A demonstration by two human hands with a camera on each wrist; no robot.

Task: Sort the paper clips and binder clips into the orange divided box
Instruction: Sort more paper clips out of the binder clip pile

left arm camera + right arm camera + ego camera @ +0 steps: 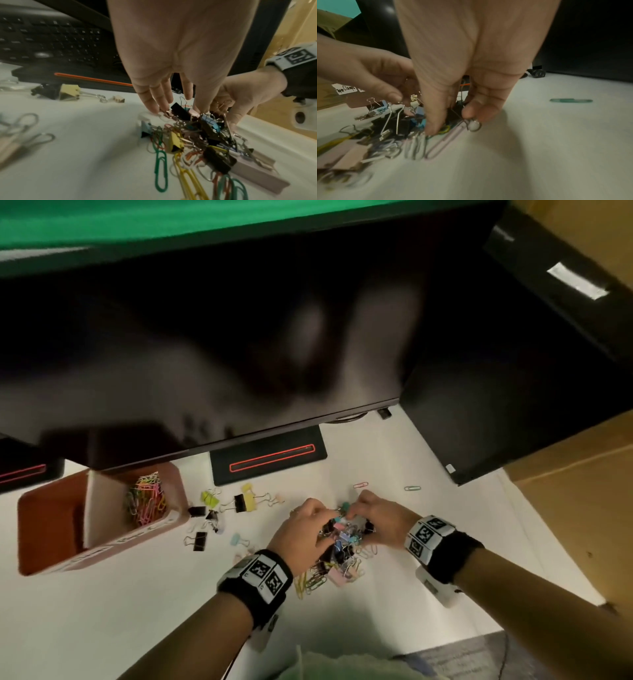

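A tangled pile of binder clips and coloured paper clips (342, 553) lies on the white desk. Both hands dig into its far end. My left hand (323, 527) reaches down with its fingertips (154, 106) among the clips; in the right wrist view its thumb and finger pinch a wire handle (399, 103). My right hand (356, 513) pinches the wire handle (474, 126) of a black binder clip (453, 112) in the pile. The orange divided box (41, 529) stands at the left; its right compartment holds coloured paper clips (147, 498).
Several binder clips (239, 501) lie scattered between box and pile. Two loose paper clips (360, 485) (412, 488) lie beyond the hands. A monitor (205, 354) overhangs the desk, its stand (270, 457) behind the clips. A keyboard (51, 40) sits under it. The desk's right edge (548, 542) is near.
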